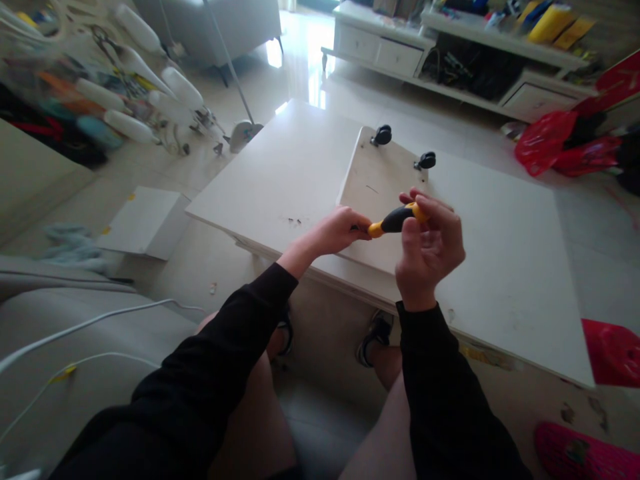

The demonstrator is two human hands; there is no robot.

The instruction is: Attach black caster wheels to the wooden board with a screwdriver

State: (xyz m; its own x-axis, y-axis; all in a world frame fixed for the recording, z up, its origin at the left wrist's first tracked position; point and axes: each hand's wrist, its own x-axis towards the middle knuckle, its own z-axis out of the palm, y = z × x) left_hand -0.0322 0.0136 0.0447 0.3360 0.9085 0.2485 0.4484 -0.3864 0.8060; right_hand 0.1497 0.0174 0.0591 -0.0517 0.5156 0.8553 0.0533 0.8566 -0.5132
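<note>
While right hand [434,241] pinches screwdriver [399,219], palm inward | left hand [340,229] extended at handle's front, grip unclear

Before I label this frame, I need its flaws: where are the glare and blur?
Head view: bright glare on the floor near the top; head view, upper left: clutter smeared; head view, centre: yellow-and-black tool slightly soft but readable.

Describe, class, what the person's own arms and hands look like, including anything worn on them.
The left hand and right hand are bare, with no gloves. Both arms wear long black sleeves ending in close-fitting black cuffs near the wrists. The sleeves look plain, with some creases and no visible markings.
</note>
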